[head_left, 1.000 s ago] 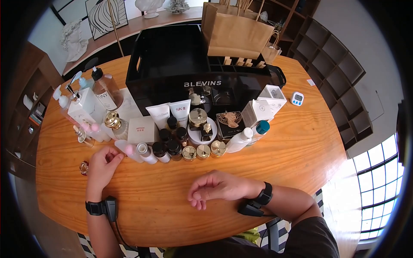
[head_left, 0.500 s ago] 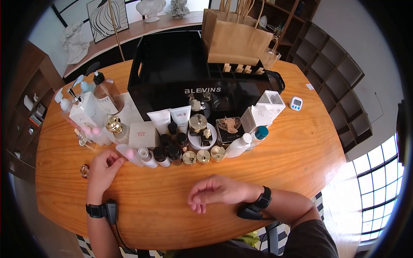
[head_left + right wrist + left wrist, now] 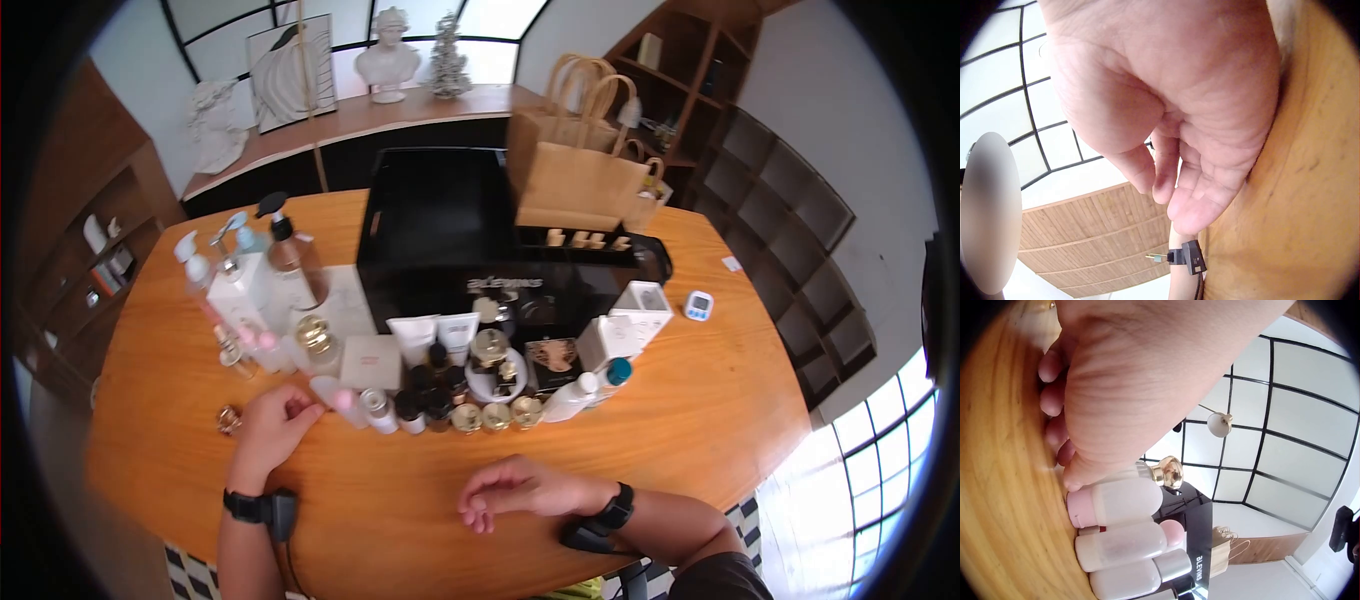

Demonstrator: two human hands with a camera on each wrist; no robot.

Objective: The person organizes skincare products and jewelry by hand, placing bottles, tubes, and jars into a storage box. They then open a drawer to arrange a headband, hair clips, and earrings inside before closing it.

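My left hand (image 3: 272, 430) rests on the wooden table, its fingers loosely curled with nothing in them. Its thumb tip is right at the pink cap of a clear-white squeeze bottle (image 3: 1129, 503), the leftmost of a front row. Beside that stand a pink-topped bottle (image 3: 1122, 545) and a silver-capped white bottle (image 3: 1125, 578). Left of the hand lies a small reddish-gold hair claw or ornament (image 3: 229, 419). My right hand (image 3: 528, 488) lies on its side near the table's front, palm inward, fingers loosely bent around nothing.
A black organizer (image 3: 440, 290) stands behind several jars, tubes and boxes. Brown paper bags (image 3: 585, 185) rise at its right rear. Pump bottles (image 3: 295, 255) crowd the left side. A small white timer (image 3: 698, 306) sits at the right. The wooden table (image 3: 680, 420) has a curved edge.
The head view has tilted up, so the table and its items appear lower and further right. Both hands keep practically the same pose and place on the table.
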